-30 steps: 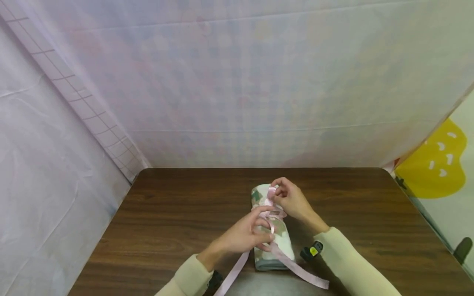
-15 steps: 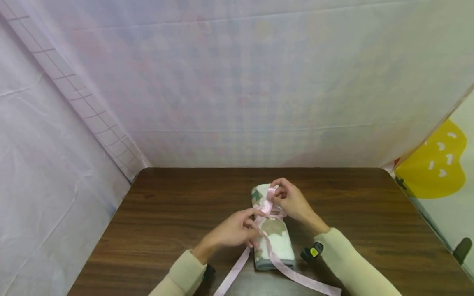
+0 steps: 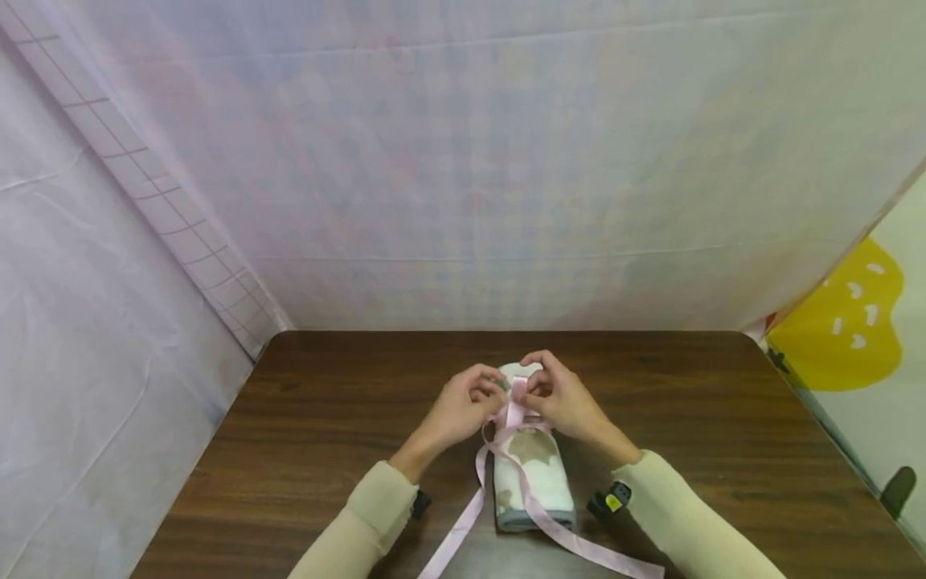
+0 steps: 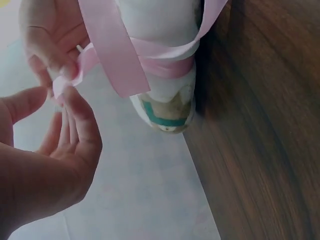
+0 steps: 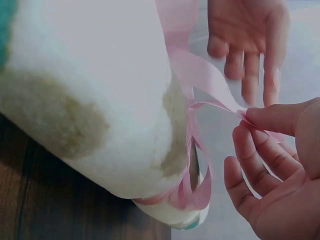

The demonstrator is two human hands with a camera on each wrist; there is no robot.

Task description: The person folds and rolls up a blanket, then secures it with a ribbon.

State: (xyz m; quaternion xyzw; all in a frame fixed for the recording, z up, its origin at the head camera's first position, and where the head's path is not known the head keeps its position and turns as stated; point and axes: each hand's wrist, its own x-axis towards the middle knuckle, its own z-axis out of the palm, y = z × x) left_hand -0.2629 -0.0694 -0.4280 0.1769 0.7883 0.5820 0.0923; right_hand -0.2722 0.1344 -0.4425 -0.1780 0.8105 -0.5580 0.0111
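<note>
A rolled towel [image 3: 538, 482], white with tan and green patches and a grey edge, lies on the table with a pink ribbon [image 3: 466, 515] round its middle. My right hand [image 3: 567, 398] pinches a part of the ribbon between thumb and forefinger above the towel's far half; the right wrist view shows this pinch [image 5: 250, 117]. My left hand [image 3: 463, 406] is beside it on the left. In the left wrist view my left thumb and forefinger [image 4: 82, 117] stand apart near the held ribbon end; whether the forefinger touches it I cannot tell.
Two long ribbon tails trail toward the near side, one left and one across the towel to the right. The dark wood table [image 3: 325, 418] ends at a pale hanging cloth [image 3: 463, 201] behind. A yellow shape [image 3: 839, 330] shows at the right.
My left hand has let go of the near ribbon part, which now lies loose over the towel, and moved up beside my right hand. The right hand keeps its pinch, shifting slightly left.
</note>
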